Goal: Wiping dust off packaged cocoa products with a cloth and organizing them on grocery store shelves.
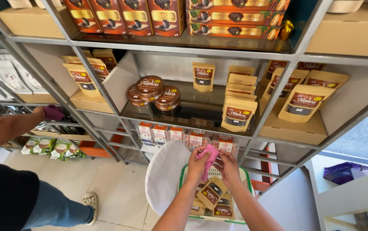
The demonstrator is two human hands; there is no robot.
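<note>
Both hands, left (199,164) and right (228,167), pinch a pink cloth (210,157) between them above the green basket (246,182).

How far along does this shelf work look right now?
Several pouches and round tins already stand on the glass shelf. Both the left hand and right hand hold a pink cloth over a green basket, which holds more pouches, so apparently some remain.
</note>
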